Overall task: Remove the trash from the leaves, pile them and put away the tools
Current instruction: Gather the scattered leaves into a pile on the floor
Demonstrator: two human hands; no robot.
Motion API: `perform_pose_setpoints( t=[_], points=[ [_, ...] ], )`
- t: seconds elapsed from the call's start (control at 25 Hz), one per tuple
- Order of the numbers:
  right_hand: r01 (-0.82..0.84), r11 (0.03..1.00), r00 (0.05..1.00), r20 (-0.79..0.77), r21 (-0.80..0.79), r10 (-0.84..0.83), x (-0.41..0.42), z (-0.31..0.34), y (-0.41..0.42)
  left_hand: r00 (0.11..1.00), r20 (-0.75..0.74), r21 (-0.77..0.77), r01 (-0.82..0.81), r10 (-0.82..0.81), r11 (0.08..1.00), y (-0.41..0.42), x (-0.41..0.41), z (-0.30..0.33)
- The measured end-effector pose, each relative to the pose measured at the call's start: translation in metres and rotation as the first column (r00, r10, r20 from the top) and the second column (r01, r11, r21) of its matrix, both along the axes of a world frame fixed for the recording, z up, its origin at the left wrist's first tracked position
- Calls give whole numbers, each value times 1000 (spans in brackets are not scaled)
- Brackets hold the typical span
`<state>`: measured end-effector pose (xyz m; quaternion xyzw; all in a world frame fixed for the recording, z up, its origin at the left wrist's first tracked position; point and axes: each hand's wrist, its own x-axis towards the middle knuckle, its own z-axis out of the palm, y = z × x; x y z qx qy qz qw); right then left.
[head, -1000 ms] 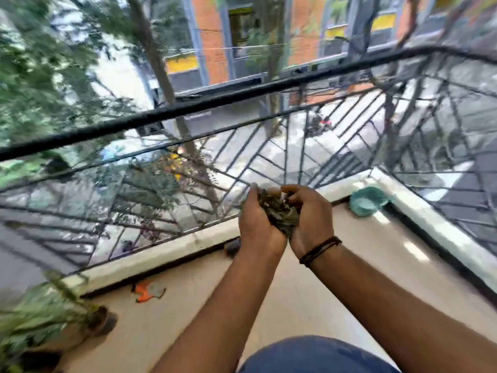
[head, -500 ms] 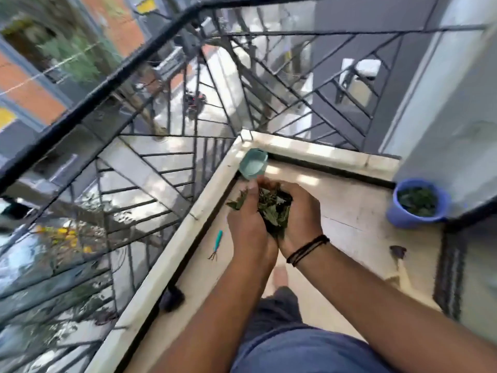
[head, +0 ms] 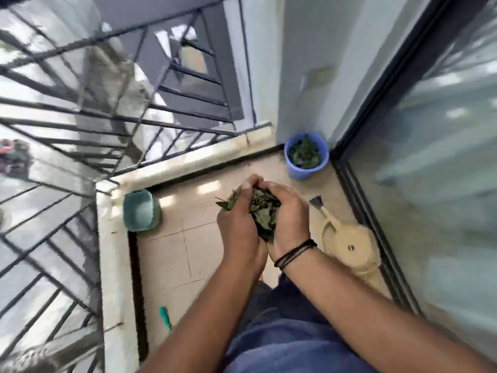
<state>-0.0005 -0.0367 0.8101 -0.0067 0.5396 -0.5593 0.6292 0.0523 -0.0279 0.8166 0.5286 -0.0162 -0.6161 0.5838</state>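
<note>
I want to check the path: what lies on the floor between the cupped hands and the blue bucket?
Only bare floor tile in the head view.

view swung right to the balcony corner, blue bucket (head: pixel 306 157) now nearer the cupped leaves (head: pixel 262 211)

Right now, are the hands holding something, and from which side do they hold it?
Yes: a bunch of green leaves. The left hand and the right hand cup it together from both sides and below; a few leaves stick out past the left hand's fingers.
</note>
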Motion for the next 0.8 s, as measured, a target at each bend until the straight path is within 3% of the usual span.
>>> perform_pose_setpoints(
  t=[0.16, 0.28, 0.68, 0.8],
  points=[
    [260, 952, 965, -69, 160, -252, -45, -76, -51, 974, 23, 167, 220, -227, 961, -65, -48, -72],
    [385, 891, 923, -117, 239, -367, -76, -144, -93, 946, 68, 263, 289, -317, 921, -119, -93, -138],
    [466, 796, 875, -64, 387, -481, -175, -395, -272, 904, 66, 388, 367, -423, 845, -299, -196, -394],
    [449, 802, 894, -194, 395, -405, -186, -469, -299, 849, 61, 407, 459, -525, 790, -331, -205, -472]
  ],
)
